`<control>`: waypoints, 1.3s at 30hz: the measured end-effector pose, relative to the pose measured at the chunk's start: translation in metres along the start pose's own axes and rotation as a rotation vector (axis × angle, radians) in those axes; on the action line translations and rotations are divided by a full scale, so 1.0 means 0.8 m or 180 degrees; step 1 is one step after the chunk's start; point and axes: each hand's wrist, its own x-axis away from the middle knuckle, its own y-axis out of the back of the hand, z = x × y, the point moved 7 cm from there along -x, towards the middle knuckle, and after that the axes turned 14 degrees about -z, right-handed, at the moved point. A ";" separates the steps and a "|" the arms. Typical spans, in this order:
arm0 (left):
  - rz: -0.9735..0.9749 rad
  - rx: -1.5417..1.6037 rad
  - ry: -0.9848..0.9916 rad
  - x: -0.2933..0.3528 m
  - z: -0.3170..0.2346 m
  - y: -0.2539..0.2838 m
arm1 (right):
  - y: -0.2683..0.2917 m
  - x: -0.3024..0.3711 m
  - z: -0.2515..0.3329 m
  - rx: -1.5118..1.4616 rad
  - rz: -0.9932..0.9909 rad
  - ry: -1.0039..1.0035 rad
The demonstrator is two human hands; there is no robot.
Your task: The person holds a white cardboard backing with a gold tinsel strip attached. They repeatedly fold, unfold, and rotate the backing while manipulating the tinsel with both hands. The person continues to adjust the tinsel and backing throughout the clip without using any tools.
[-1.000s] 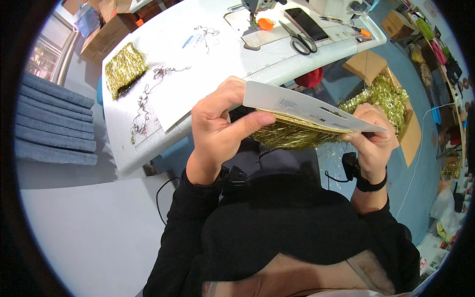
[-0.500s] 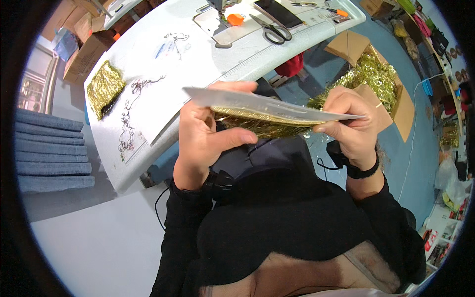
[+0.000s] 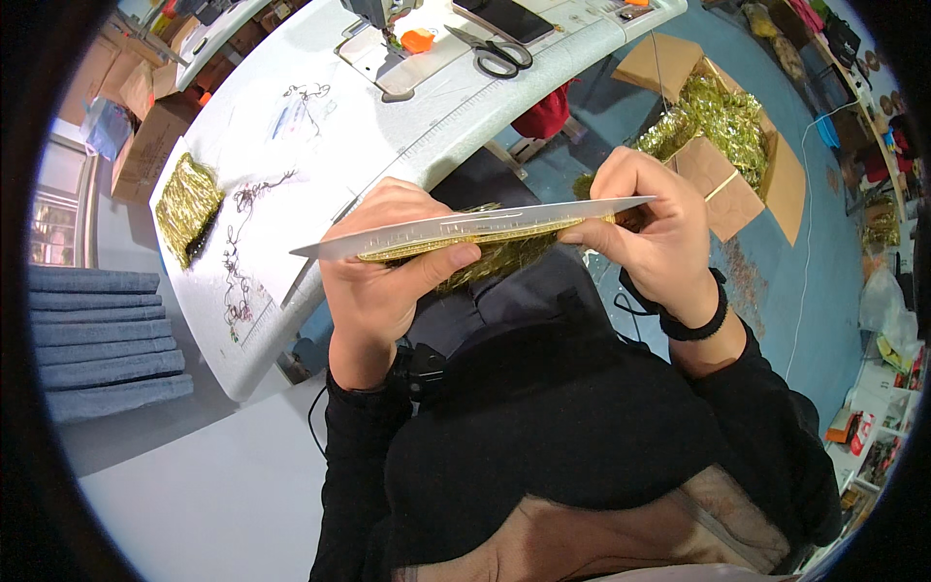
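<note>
A thin, stiff white card (image 3: 388, 236), seen nearly edge-on with small marks on it, is held across my front above my lap. Folded gold tinsel fringe (image 3: 499, 260) lies along its near side, strands hanging below. My left hand (image 3: 373, 291) is closed round the card and the fringe's left part, thumb pressing the gold edge. At the other end, my right hand (image 3: 664, 233) pinches card and fringe between thumb and fingers. The far fingers of both hands are partly hidden behind the card.
A white sewing table (image 3: 378, 145) carries a gold tinsel bundle (image 3: 189, 209), loose dark threads (image 3: 233, 257), black scissors (image 3: 499, 58), a phone (image 3: 504, 17) and part of a sewing machine (image 3: 373, 12). An open cardboard box (image 3: 781, 184) of gold tinsel (image 3: 713, 126) stands on the blue floor.
The card has turned to show its marked face and shifted left with both hands. My right hand has risen slightly. The whole view has shifted a little.
</note>
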 end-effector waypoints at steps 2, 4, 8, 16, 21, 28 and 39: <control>0.0005 -0.0111 -0.0102 -0.001 -0.003 -0.001 | 0.004 0.000 -0.006 0.0201 -0.0062 -0.0139; -0.0016 -0.0295 -0.0235 0.000 -0.008 -0.003 | 0.004 -0.001 -0.009 0.0177 -0.0237 -0.0100; -0.0024 -0.0719 -0.0731 0.003 -0.028 -0.011 | 0.007 -0.002 -0.018 0.0019 -0.0664 -0.0255; -0.0166 -0.1304 -0.1540 0.009 -0.060 -0.022 | 0.005 0.002 -0.012 -0.0276 -0.1051 -0.0240; -0.0158 -0.1354 -0.1705 0.011 -0.066 -0.026 | 0.006 0.003 -0.008 -0.0066 -0.1133 0.0060; -0.0283 -0.1294 -0.1724 0.012 -0.062 -0.025 | -0.005 0.004 -0.011 -0.0241 -0.1156 0.0103; -0.0320 -0.1461 -0.1580 0.013 -0.049 -0.032 | -0.010 -0.002 -0.005 0.0290 -0.1111 0.0307</control>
